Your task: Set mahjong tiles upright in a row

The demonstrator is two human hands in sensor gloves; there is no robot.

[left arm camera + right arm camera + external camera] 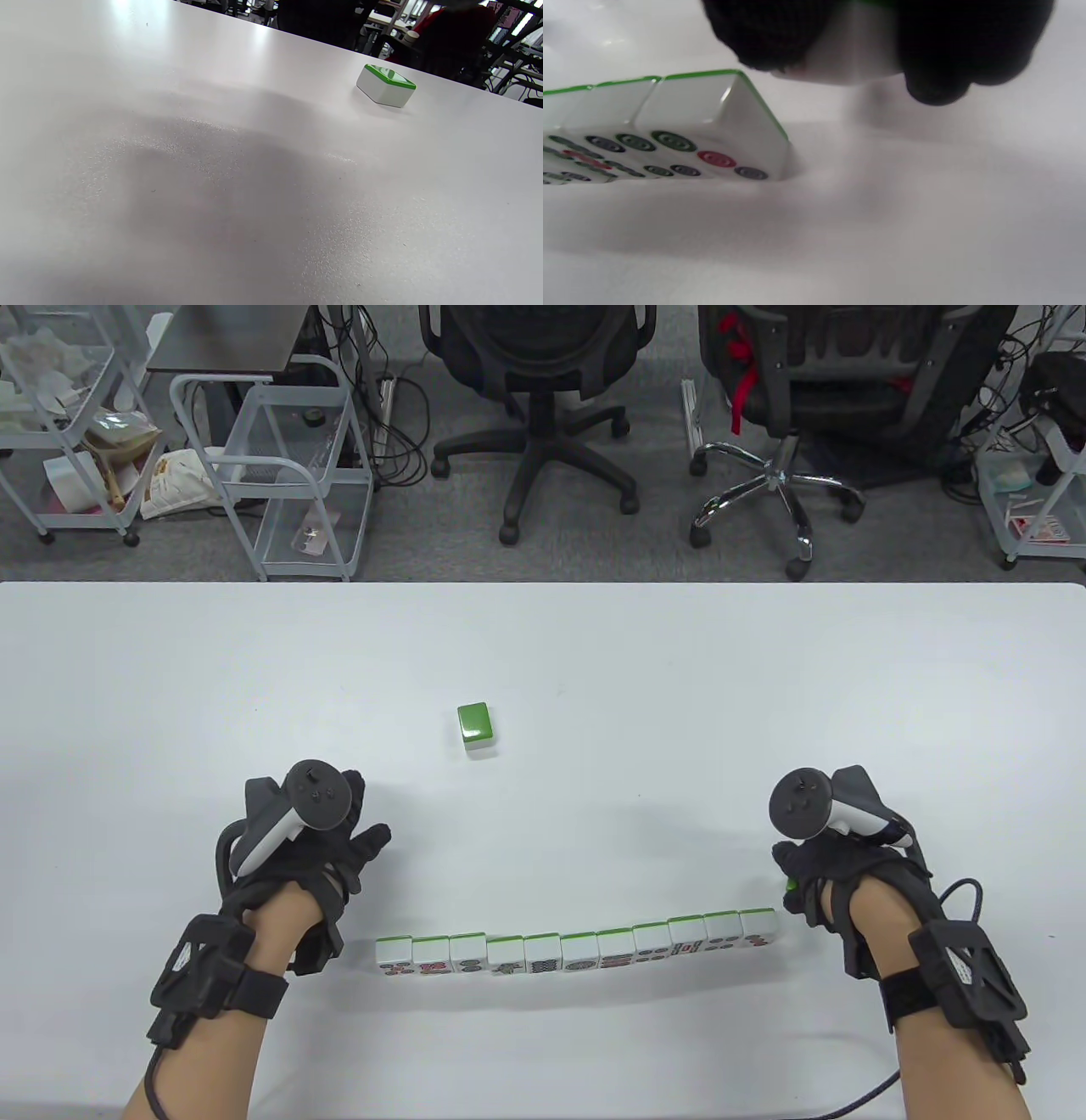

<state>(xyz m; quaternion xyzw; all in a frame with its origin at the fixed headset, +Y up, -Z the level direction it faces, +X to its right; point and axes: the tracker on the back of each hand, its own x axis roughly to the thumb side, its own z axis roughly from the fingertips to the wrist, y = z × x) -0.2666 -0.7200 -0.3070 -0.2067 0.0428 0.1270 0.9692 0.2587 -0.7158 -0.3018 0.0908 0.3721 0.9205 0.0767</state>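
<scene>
The left hand [314,848] rests on the white table [170,687] with fingers spread, grasping nothing, just left of the row. 11 mahjong tiles [577,950] stand upright side by side in that row near the table's front edge, faces toward the person. Farther back, 1 loose tile [475,724] lies flat, green back up. At the row's right end, the right hand [819,874] pinches another tile [848,51] between its fingertips [950,63], just above the table.
</scene>
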